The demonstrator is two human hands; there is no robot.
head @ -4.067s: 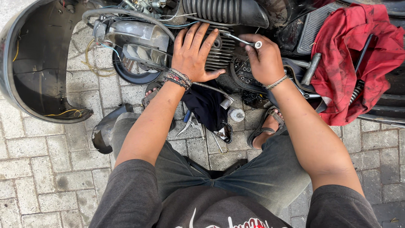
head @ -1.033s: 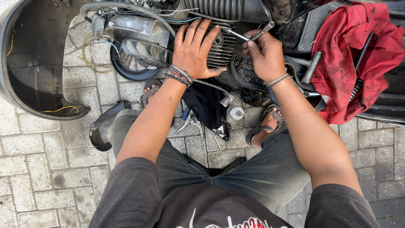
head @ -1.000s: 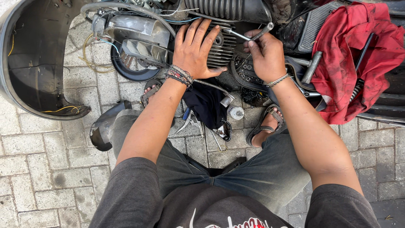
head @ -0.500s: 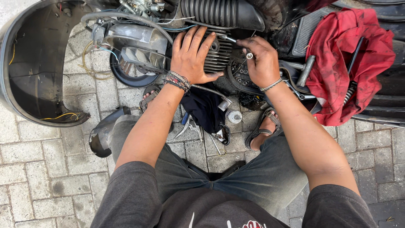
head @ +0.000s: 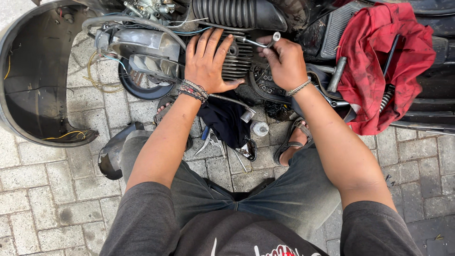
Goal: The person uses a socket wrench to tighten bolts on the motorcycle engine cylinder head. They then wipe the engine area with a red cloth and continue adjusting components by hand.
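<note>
- The left hand (head: 207,61) lies flat and wide open on the ribbed metal engine part (head: 237,59), fingers spread and pointing to the far side. It holds nothing; it just presses down.
- The right hand (head: 283,61) is closed around the handle of a thin metal wrench (head: 258,42). The wrench sticks out to the left from the fist, across the far edge of the engine part, just past the left fingertips.
- The right hand covers the wrench's handle, so only the shiny shaft and the round end near the thumb show.
- What the left tip of the wrench sits on is too small and dark to make out.
- The black ribbed hose (head: 237,12) on the far side is cut off by the top edge.
- A red cloth (head: 384,61) lies on the right and hides part of the scooter under it.
- A dark cloth (head: 225,118) lies near the left wrist, with small tools (head: 213,142) on the paving stones (head: 47,189) partly tucked under it.
- The person's lap hides the ground right below.
- Half a second ago the wrench could hardly be seen in the right hand; now its round end points up past the knuckles.
- The left hand has stayed flat in the same spot.
</note>
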